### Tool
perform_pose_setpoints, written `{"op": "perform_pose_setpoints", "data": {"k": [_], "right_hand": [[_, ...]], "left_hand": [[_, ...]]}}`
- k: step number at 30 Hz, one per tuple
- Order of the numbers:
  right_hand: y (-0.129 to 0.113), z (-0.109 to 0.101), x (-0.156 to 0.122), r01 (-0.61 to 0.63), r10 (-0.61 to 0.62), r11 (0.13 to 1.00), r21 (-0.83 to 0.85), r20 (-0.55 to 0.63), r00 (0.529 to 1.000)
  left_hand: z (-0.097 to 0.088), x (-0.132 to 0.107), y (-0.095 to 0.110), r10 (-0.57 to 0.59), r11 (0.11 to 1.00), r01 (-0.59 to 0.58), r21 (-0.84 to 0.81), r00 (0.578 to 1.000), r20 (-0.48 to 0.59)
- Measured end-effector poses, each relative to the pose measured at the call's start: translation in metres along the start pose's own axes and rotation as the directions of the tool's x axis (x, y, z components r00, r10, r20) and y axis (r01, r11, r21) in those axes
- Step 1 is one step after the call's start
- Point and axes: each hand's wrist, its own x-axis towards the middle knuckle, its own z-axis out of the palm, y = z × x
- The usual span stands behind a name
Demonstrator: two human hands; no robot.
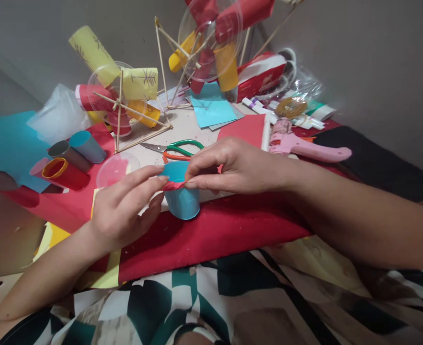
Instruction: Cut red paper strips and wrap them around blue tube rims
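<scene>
Between my two hands is a blue paper tube [183,205], upright or nearly so, with a red paper strip [173,185] along its near rim. My left hand [127,206] pinches the strip's left end against the rim. From the other side, my right hand [220,167] presses finger and thumb together on the strip at the rim. Just behind the tube lie scissors [177,147] with green and orange handles. A clear plastic lid [116,170] with pink beneath it is left of the tube.
Several paper tubes [67,173] stand at the left. Behind are two paper-and-stick wheels, one with yellow tubes [139,84] and one with red tubes [243,19]. Blue paper squares [211,105], a pink glue gun [304,146] and markers [308,120] lie toward the back right.
</scene>
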Motion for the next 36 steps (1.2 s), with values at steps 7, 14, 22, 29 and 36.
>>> {"op": "perform_pose_setpoints", "data": {"k": [7,14,22,29,36], "right_hand": [[0.0,0.0,-0.001,0.005,-0.005,1.0,-0.031,0.028,1.0],[0.001,-0.002,-0.001,-0.015,0.016,0.999,-0.037,0.04,0.999],[0.002,-0.003,-0.001,-0.015,0.016,1.0,-0.022,0.053,0.998],[0.002,-0.003,0.0,0.029,-0.029,1.0,-0.008,0.054,0.998],[0.003,-0.005,0.0,-0.015,0.015,1.0,0.003,0.051,0.999]], "left_hand": [[0.008,0.006,-0.019,0.113,0.993,-0.11,-0.053,0.991,0.072],[-0.002,0.021,-0.03,0.048,0.876,0.082,-0.475,0.965,0.256],[0.001,0.031,-0.036,0.024,0.84,0.086,-0.536,0.981,0.195],[0.004,0.031,-0.031,0.0,0.862,0.092,-0.499,0.983,0.181],[0.003,0.025,-0.031,0.044,0.874,0.048,-0.483,0.983,0.177]]}}
